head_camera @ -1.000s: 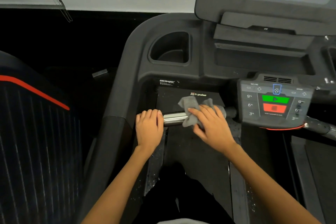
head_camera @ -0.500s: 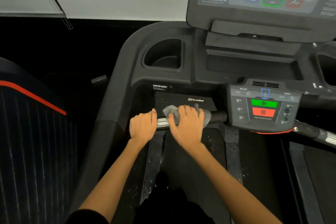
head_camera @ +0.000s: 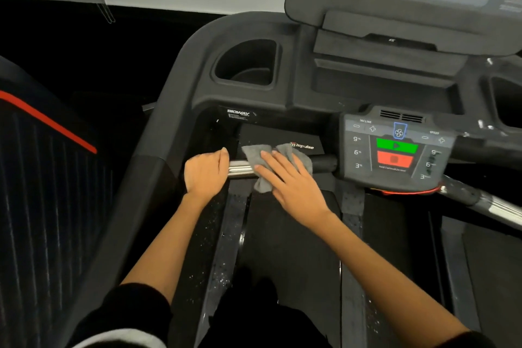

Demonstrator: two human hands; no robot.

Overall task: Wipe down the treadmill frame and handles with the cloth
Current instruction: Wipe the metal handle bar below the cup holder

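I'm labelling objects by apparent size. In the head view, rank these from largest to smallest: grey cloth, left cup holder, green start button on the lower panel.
1. Left cup holder
2. Grey cloth, partly hidden under the right hand, so this rank is unsure
3. Green start button

A: Handlebar (head_camera: 240, 169) access? Bare steel shows only between left hand (head_camera: 205, 173) and cloth (head_camera: 278, 162).
B: Rightward along handlebar: control pod (head_camera: 395, 150) blocks. Left: frame arm (head_camera: 158, 167). Behind it: motor cover (head_camera: 271, 135). Below it: open over belt (head_camera: 291, 234).
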